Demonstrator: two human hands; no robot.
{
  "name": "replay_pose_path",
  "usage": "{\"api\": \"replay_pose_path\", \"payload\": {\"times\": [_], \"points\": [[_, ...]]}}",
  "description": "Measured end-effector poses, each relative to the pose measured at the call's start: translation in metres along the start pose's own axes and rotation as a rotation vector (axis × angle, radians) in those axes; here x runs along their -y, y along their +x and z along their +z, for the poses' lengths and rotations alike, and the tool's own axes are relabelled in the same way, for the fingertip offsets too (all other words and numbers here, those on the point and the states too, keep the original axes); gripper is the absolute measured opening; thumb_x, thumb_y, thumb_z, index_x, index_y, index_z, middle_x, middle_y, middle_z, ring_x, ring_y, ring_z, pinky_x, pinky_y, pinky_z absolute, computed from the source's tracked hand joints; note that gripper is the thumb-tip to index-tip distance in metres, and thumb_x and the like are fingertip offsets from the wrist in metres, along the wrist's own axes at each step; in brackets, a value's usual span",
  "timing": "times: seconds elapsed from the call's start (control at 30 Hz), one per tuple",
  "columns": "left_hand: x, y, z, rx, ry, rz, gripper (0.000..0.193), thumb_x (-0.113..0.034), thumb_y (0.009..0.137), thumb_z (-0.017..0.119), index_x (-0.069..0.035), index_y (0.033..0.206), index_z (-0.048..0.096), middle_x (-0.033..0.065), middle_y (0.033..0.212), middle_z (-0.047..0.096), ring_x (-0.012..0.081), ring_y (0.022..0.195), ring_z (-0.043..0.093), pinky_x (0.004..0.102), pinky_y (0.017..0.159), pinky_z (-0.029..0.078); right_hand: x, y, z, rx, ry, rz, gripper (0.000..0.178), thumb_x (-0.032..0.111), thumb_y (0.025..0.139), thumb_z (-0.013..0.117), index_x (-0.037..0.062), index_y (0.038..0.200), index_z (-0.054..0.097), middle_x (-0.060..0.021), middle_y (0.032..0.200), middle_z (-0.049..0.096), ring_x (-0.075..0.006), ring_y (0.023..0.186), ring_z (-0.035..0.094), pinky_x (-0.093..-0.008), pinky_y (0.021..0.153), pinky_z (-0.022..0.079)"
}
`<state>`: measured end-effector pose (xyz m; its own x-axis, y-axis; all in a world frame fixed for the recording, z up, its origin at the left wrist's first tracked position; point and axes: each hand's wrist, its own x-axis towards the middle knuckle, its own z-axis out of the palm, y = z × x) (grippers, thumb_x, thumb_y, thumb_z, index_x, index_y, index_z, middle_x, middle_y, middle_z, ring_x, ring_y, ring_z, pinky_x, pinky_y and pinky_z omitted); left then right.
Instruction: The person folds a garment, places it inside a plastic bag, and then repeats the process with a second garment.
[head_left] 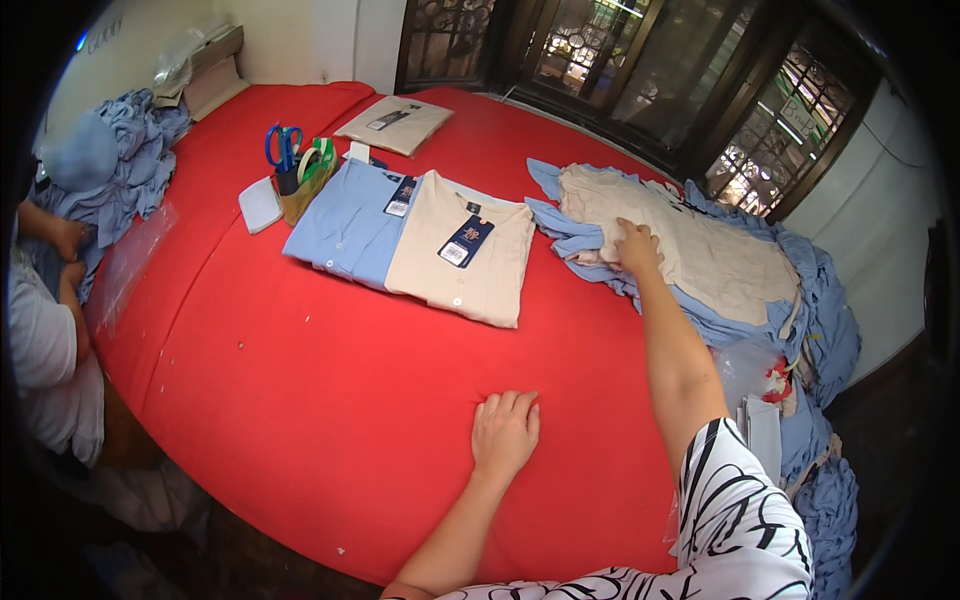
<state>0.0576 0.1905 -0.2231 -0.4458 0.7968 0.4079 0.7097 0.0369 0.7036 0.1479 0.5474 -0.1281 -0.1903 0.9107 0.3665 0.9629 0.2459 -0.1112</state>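
My right hand (636, 250) reaches out to a loose beige shirt (720, 250) on top of a garment pile, its bent fingers gripping the cloth near the left edge. Light blue shirts (830, 300) lie beneath and beside that one. On the red tablecloth (350, 430) rests my left hand (504, 432), low and loosely flat, holding nothing. Beyond it, two folded shirts overlap side by side: a light blue shirt (345, 225) on the left and a beige shirt (480, 290) on the right. Each carries a dark hang tag (467, 241).
A holder (300, 200) with blue-handled scissors (284, 145) and tape stands beside white cards (261, 205). Behind lies a bagged beige shirt (396, 124). Another person's hands (70, 250) are at the left edge, near blue garments (130, 150). Windows (640, 80) line the back.
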Motion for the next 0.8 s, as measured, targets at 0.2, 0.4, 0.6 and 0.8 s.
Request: {"api": "replay_pose_path", "payload": {"times": [0.2, 0.4, 0.6, 0.8], "points": [[-0.006, -0.003, 0.002, -0.02, 0.076, 0.072, 0.014, -0.017, 0.09, 0.067, -0.009, 0.099, 0.072, 0.0024, 0.089, 0.065, 0.0213, 0.084, 0.059, 0.0351, 0.077, 0.047, -0.09, 0.024, 0.044, -0.179, 0.324, -0.01, 0.023, 0.026, 0.085, 0.07, 0.0062, 0.095, 0.066, -0.0166, 0.095, 0.068, -0.0352, 0.091, 0.065, -0.0501, 0.08, 0.047], [-0.01, -0.008, -0.001, -0.01, -0.019, 0.009, 0.021, -0.027, 0.094, 0.062, -0.009, 0.096, 0.072, 0.0038, 0.088, 0.065, 0.0246, 0.087, 0.061, 0.0391, 0.085, 0.049, -0.088, 0.018, -0.046, -0.305, 0.612, -0.104, 0.03, 0.032, 0.097, 0.059, 0.003, 0.095, 0.067, -0.017, 0.077, 0.067, -0.0307, 0.069, 0.062, -0.0417, 0.066, 0.048], [0.006, -0.009, -0.01, 0.314, -0.84, -0.374, 0.072, -0.066, 0.1, 0.029, -0.008, 0.131, 0.059, 0.0085, 0.13, 0.062, 0.0262, 0.121, 0.058, 0.0413, 0.102, 0.045, 0.026, -0.193, -0.183, 0.327, 0.849, -0.451, 0.022, 0.017, 0.101, 0.054, -0.0005, 0.1, 0.068, -0.0148, 0.081, 0.067, -0.0179, 0.076, 0.063, -0.0341, 0.072, 0.051], [-0.033, -0.024, -0.105, 0.488, -1.342, -0.457, 0.057, -0.018, 0.094, 0.065, 0.002, 0.143, 0.044, 0.0137, 0.135, 0.056, 0.0228, 0.125, 0.055, 0.0364, 0.106, 0.044, 0.005, -0.298, -0.19, 0.351, 0.916, -0.625, 0.039, 0.004, 0.088, 0.065, -0.0004, 0.127, 0.061, -0.0172, 0.129, 0.063, -0.0314, 0.121, 0.059, -0.0388, 0.104, 0.044]]}}
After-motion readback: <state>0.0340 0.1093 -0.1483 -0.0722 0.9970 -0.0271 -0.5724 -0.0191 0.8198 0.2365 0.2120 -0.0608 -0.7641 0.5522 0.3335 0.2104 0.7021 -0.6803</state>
